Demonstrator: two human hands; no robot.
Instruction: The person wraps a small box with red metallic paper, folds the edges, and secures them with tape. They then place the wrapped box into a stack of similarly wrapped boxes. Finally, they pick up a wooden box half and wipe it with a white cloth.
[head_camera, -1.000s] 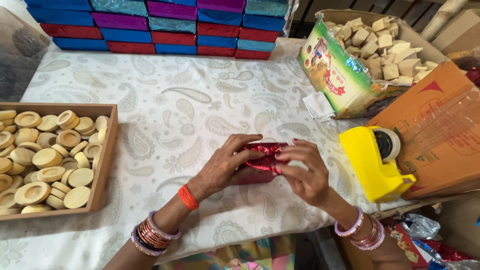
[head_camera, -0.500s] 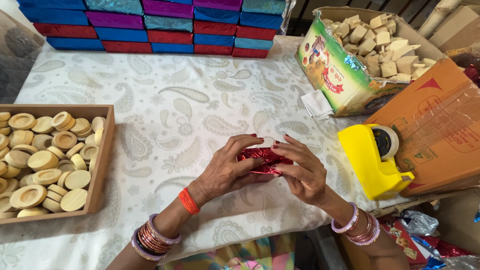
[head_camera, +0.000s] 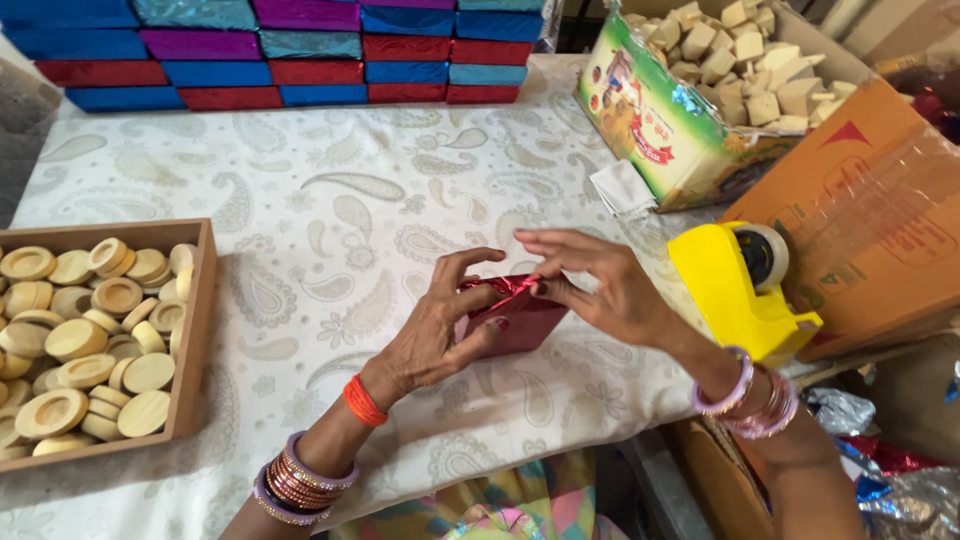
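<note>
A small box wrapped in shiny red foil (head_camera: 520, 315) rests on the patterned white tablecloth (head_camera: 330, 230) near the front edge. My left hand (head_camera: 440, 325) grips its left end, thumb and fingers curled around the foil. My right hand (head_camera: 600, 285) pinches the folded foil at the top of the box, its other fingers spread apart. Both wrists carry several bangles, and an orange thread circles the left one.
A wooden tray (head_camera: 195, 330) of round wooden discs (head_camera: 90, 330) sits at the left. A yellow tape dispenser (head_camera: 740, 290) stands right of my hands beside an orange carton (head_camera: 870, 230). An open box of pale blocks (head_camera: 720, 75) lies beyond. Stacked foil-wrapped boxes (head_camera: 290, 50) line the far edge.
Both hands have shifted on the red package: the right hand's fingers have spread and lifted to pinch the top fold, while the left hand has moved around the left end.
</note>
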